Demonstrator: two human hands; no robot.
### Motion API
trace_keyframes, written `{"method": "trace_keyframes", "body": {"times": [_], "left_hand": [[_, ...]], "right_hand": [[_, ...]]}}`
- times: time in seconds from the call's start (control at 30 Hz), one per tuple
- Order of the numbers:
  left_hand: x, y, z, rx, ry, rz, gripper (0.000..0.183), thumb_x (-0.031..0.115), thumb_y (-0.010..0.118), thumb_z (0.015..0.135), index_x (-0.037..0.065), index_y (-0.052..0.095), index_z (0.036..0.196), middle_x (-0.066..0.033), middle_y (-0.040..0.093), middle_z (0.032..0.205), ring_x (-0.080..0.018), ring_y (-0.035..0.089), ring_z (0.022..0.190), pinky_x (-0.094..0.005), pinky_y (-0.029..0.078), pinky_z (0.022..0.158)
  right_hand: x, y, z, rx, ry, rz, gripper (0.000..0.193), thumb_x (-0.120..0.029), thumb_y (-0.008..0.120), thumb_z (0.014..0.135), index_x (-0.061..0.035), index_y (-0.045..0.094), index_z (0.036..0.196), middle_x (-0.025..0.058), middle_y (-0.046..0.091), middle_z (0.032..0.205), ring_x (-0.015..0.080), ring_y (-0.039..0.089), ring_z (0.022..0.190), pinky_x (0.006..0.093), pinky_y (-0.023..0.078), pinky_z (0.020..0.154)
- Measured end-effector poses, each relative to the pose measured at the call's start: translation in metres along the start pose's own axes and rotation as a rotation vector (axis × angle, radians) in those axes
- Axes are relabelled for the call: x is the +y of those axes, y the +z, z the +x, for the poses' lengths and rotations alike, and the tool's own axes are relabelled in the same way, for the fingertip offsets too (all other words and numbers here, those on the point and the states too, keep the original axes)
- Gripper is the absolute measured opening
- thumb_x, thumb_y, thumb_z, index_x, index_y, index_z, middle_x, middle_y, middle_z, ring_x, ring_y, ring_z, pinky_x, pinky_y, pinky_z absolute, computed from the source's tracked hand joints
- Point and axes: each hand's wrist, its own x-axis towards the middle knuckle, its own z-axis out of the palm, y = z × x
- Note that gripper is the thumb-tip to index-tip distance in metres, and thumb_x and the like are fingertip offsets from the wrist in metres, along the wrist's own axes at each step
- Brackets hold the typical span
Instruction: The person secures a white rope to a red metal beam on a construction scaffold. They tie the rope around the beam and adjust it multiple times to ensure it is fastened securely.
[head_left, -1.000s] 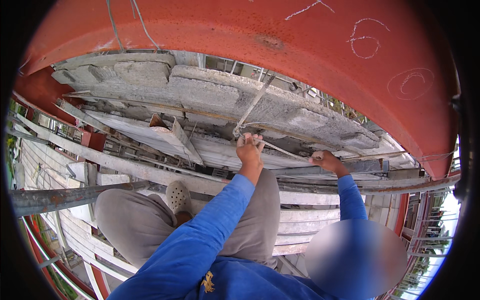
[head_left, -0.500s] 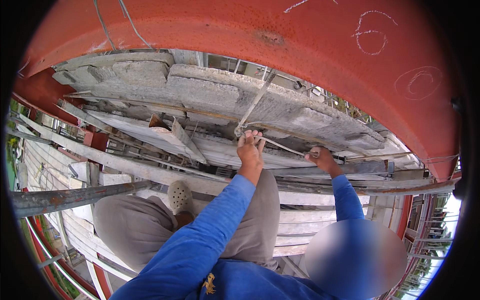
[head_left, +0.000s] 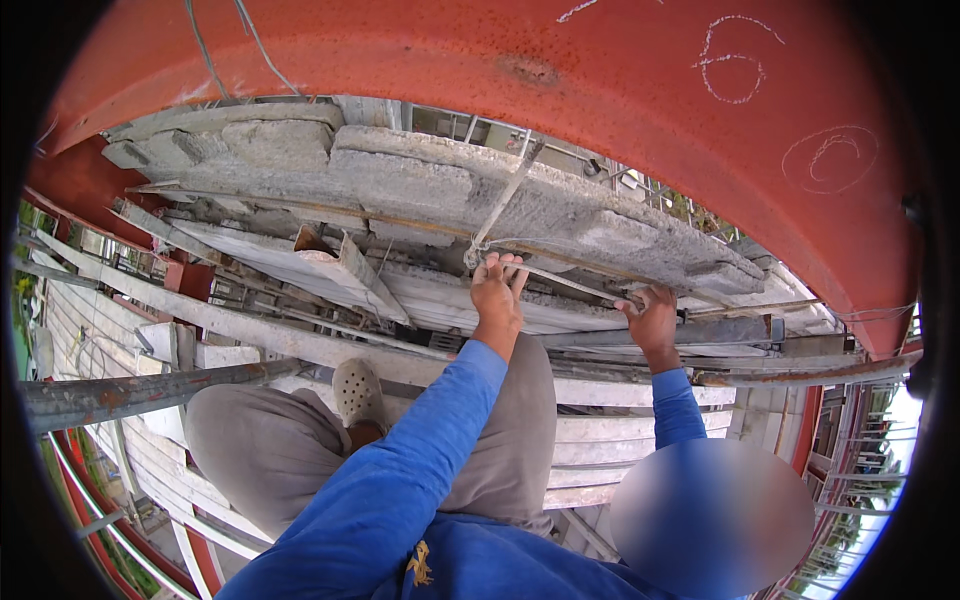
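Nearest us are our blue sleeves (head_left: 420, 445) and grey trousers (head_left: 260, 450), with a pale holed shoe (head_left: 358, 392) to the left. Farther out, our right hand (head_left: 653, 320) closes thumb and fingers on the right end of a pale cord (head_left: 570, 282), which slants between both hands. Our left hand (head_left: 496, 298), fingers partly curled, is at its left end, near a knot (head_left: 473, 254); we cannot tell whether it grips. Beyond are rough concrete (head_left: 400, 182) and a red beam (head_left: 440, 60).

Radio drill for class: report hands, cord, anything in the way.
Left hand at pale cord beside knot, grip unclear; right hand pinching cord. Cord nearly straight between. Rusty bar close behind.
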Motion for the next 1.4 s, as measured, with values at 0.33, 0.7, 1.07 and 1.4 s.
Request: {"method": "trace_keyframes", "body": {"times": [0.33,0.7,1.07,1.4], "left_hand": [[0.000,-0.015,0.016,-0.052,-0.040,-0.072,0.023,0.023,0.061,0.110,0.006,0.052,0.124,-0.0125,0.062,0.112,-0.0338,0.067,0.110,-0.0578,0.061,0.104],[-0.004,-0.022,0.016,-0.140,-0.060,-0.179,0.024,0.021,0.062,0.110,0.005,0.055,0.126,-0.0123,0.065,0.110,-0.0334,0.068,0.110,-0.0578,0.059,0.107],[0.009,-0.016,0.016,-0.090,-0.118,0.015,0.018,0.014,0.060,0.110,0.011,0.058,0.128,-0.0099,0.067,0.114,-0.0328,0.066,0.117,-0.0551,0.058,0.106],[0.009,-0.025,0.022,-0.151,-0.127,0.032,0.010,0.013,0.055,0.112,0.009,0.058,0.122,-0.0133,0.067,0.119,-0.0347,0.069,0.117,-0.0546,0.059,0.108]], "right_hand": [[-0.014,-0.051,0.032,-0.677,-0.056,-0.094,0.036,-0.040,0.084,0.089,-0.0048,0.078,0.096,0.0140,0.075,0.085,0.0376,0.072,0.084,0.0498,0.056,0.079],[0.009,-0.050,0.050,-0.995,-0.098,0.057,0.043,-0.049,0.067,0.103,-0.0061,0.072,0.105,0.0212,0.072,0.083,0.0407,0.070,0.075,0.0498,0.057,0.072],[-0.007,0.027,-0.039,-0.377,-0.021,-0.098,0.035,-0.047,0.071,0.100,-0.0124,0.071,0.106,0.0196,0.075,0.089,0.0420,0.073,0.079,0.0525,0.060,0.069],[0.006,0.020,0.016,-0.972,0.181,0.136,0.072,-0.064,0.065,0.099,0.0066,0.073,0.110,0.0244,0.077,0.099,0.0461,0.073,0.089,0.0504,0.058,0.086]]}}
